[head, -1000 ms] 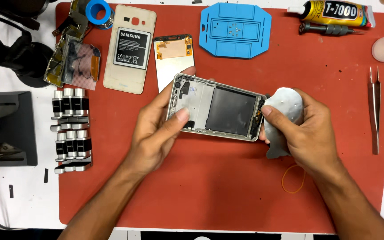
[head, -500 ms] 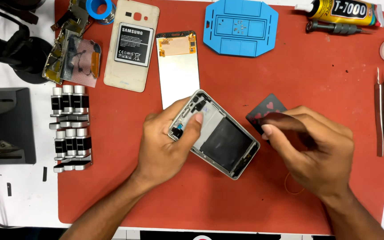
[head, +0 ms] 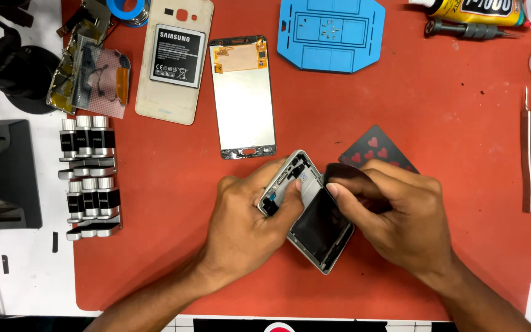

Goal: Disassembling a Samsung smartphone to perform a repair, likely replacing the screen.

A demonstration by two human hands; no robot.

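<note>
Two hands meet over a silver phone frame (head: 314,227) that lies tilted on the red mat (head: 462,123). The left hand (head: 247,227) clamps the frame's upper-left edge, thumb pressed inside it; the right hand (head: 401,215) pinches a dark, thin sheet-like piece (head: 346,175) against the frame's inner face, though exactly what that piece is cannot be told. Just behind the right hand's knuckles lies a black playing card with red hearts (head: 373,147). Beyond the left hand rests a detached screen panel (head: 243,98), and left of that a phone back with its battery (head: 173,58). Farther beyond the right hand sits a blue holding jig (head: 330,34); tweezers (head: 528,154) lie well to its right.
</note>
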